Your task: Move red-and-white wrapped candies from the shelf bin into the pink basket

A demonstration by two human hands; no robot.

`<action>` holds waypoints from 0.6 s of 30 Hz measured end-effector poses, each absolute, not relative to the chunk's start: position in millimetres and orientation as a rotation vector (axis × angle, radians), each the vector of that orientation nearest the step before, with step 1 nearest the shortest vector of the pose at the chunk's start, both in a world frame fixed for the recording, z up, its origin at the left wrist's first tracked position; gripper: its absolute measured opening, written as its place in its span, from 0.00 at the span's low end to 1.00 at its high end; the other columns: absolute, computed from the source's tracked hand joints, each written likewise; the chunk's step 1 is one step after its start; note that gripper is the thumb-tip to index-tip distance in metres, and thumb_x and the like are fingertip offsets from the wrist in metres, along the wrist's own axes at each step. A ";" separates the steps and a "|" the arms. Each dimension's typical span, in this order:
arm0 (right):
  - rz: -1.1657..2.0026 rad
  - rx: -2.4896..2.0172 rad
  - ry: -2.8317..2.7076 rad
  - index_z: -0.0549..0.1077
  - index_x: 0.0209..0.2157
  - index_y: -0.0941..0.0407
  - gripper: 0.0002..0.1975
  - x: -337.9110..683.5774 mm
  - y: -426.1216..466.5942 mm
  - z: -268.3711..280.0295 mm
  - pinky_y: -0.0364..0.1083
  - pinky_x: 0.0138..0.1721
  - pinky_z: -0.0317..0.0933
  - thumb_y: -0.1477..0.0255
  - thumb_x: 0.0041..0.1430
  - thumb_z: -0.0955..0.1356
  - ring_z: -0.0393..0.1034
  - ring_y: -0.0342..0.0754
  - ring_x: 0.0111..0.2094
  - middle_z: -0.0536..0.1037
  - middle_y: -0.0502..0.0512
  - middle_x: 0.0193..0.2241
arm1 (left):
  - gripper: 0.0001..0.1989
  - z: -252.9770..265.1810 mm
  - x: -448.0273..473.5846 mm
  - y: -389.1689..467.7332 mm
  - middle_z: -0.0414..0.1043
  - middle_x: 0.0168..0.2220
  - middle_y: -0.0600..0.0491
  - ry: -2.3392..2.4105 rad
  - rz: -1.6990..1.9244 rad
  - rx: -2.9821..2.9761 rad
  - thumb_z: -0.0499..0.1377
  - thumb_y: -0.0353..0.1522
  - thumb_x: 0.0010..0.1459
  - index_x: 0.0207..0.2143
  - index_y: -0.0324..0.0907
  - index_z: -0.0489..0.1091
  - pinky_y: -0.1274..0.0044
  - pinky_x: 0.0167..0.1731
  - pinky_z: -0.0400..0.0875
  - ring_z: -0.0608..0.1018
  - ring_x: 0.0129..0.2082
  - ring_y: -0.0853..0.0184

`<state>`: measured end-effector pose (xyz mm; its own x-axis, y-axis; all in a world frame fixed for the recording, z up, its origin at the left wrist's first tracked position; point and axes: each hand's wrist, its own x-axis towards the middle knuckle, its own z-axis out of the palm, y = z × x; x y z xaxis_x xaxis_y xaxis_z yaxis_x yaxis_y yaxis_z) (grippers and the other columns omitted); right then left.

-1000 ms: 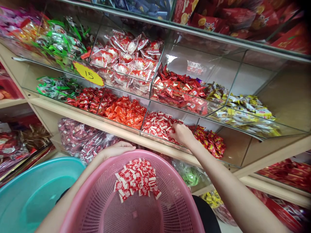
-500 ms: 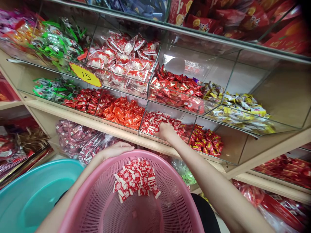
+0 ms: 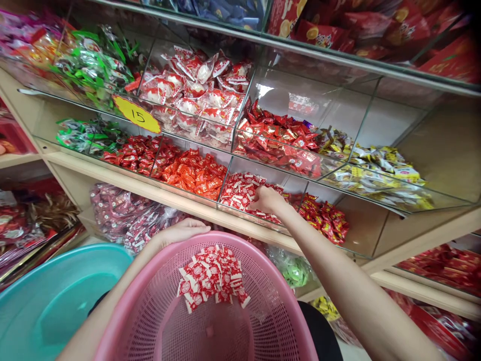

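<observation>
A pink plastic basket (image 3: 280,281) with perforated walls is in front of me, a small pile of red-and-white wrapped candies (image 3: 210,276) lying inside it. My left hand (image 3: 186,230) grips the far left part of its rim, thumb and fingers closed over the edge. On the lower shelf, my right hand (image 3: 269,199) reaches into a clear bin of the same red-and-white candies (image 3: 240,190). Its fingers curl down among the wrappers, thumb to the left; the fingertips are partly hidden by the candies and the hand itself.
Orange-wrapped candies (image 3: 193,173) fill the neighbouring bin, with red-and-yellow ones (image 3: 325,218) on the right. A glass divider and shelf edge run above my right hand. A yellow tag (image 3: 137,114) reads 15. At lower left stands a turquoise basin (image 3: 67,296). Bagged candies (image 3: 120,210) lie below.
My right hand has shifted slightly right within the bin, and its thumb and fingers show more clearly. The view has moved a little; my left hand stays on the basket rim.
</observation>
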<state>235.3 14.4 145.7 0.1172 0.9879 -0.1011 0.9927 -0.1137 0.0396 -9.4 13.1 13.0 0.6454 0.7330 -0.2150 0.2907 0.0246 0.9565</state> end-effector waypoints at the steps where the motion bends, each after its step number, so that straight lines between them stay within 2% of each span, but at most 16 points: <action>1: -0.073 2.286 2.027 0.72 0.41 0.57 0.18 233.4 15.2 145.1 0.48 0.42 0.64 0.64 0.49 0.71 0.69 0.55 0.47 0.73 0.62 0.47 | 0.22 13.1 -9.1 12.8 0.66 0.25 0.53 0.874 0.422 1.552 0.57 0.48 0.54 0.30 0.35 0.68 0.80 0.26 0.57 0.65 0.24 0.71; 7: -0.062 2.320 2.062 0.70 0.46 0.57 0.23 223.9 20.8 140.0 0.49 0.43 0.64 0.65 0.47 0.71 0.69 0.56 0.48 0.72 0.63 0.48 | 0.21 13.5 -9.3 11.6 0.66 0.25 0.54 0.871 0.436 1.486 0.58 0.47 0.53 0.30 0.35 0.69 0.80 0.25 0.57 0.65 0.24 0.71; 18: -0.028 2.344 2.005 0.68 0.51 0.62 0.24 213.9 30.1 127.9 0.49 0.44 0.65 0.73 0.50 0.69 0.68 0.57 0.49 0.73 0.69 0.47 | 0.22 19.0 -6.4 10.4 0.68 0.26 0.53 0.883 0.427 1.510 0.58 0.48 0.52 0.30 0.36 0.70 0.79 0.27 0.59 0.66 0.25 0.70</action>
